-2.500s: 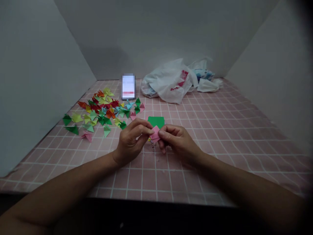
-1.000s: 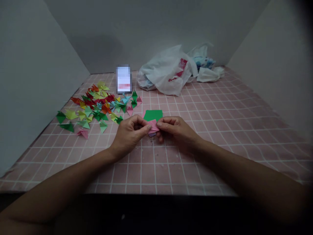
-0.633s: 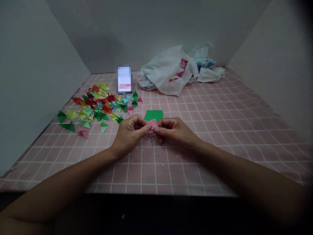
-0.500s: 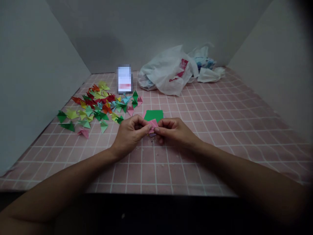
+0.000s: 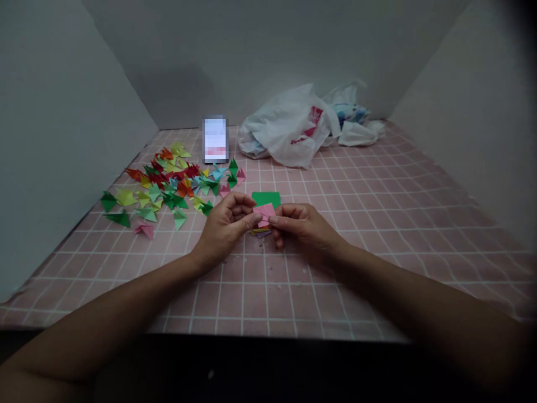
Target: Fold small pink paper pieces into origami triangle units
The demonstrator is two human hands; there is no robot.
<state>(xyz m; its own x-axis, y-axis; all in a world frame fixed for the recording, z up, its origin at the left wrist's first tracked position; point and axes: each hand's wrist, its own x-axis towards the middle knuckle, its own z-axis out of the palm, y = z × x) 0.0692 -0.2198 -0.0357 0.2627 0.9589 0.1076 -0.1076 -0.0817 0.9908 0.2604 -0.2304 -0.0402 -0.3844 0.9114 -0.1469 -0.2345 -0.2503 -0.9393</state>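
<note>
A small folded piece of pink origami paper is pinched between my two hands near the middle of the table. My left hand grips its left side with the thumb in front and the fingers curled behind. On the other side, my right hand holds the lower right edge between thumb and forefinger. Just behind and below lies a stack of square origami paper, its top sheet green; orange, yellow and purple edges peek out nearer to me.
Many folded paper cranes in mixed colours lie spread on the left. A lit phone stands upright at the back. White plastic bags rest against the back wall. A pink checked cloth covers the table, with walls on three sides.
The pink paper has turned slightly and shows more of its face. My left fingers have loosened and lifted a little behind it. The whole view has shifted slightly.
</note>
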